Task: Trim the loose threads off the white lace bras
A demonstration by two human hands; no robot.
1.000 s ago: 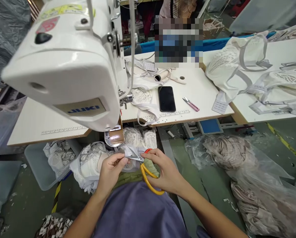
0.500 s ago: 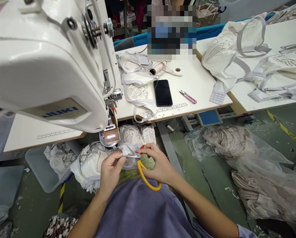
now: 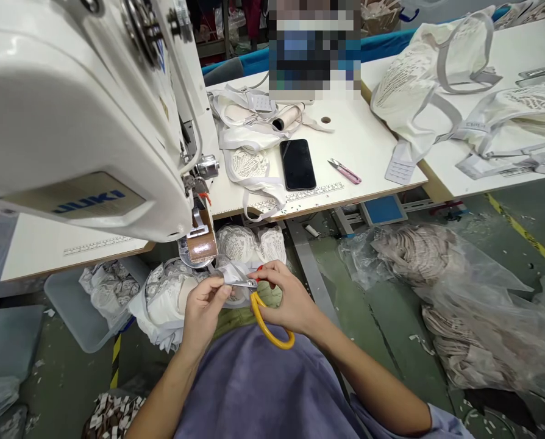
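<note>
My right hand (image 3: 285,297) is closed around a pair of scissors (image 3: 273,335) with one yellow and one red handle loop. Its metal blades point left and look nearly together. At their tips, my left hand (image 3: 205,308) pinches a bit of white bra (image 3: 233,272) between thumb and fingers; the exact spot is hidden by the fingertips. The rest of this white cloth lies behind the blades, above my lap. Just beyond is the free arm of a sewing machine (image 3: 202,244). A pile of white lace bras (image 3: 160,299) hangs left of my hands.
The big white machine head (image 3: 71,122) fills the upper left. On the table (image 3: 368,146) lie a phone (image 3: 299,164), pink thread snips (image 3: 344,171), a thread cone (image 3: 289,116) and bras. A plastic bin (image 3: 78,314) stands left; bagged beige pieces (image 3: 419,256) lie on the floor at right.
The view has shifted slightly, so the machine head sits further left and the table a little higher. Both hands and the scissors keep almost the same pose.
</note>
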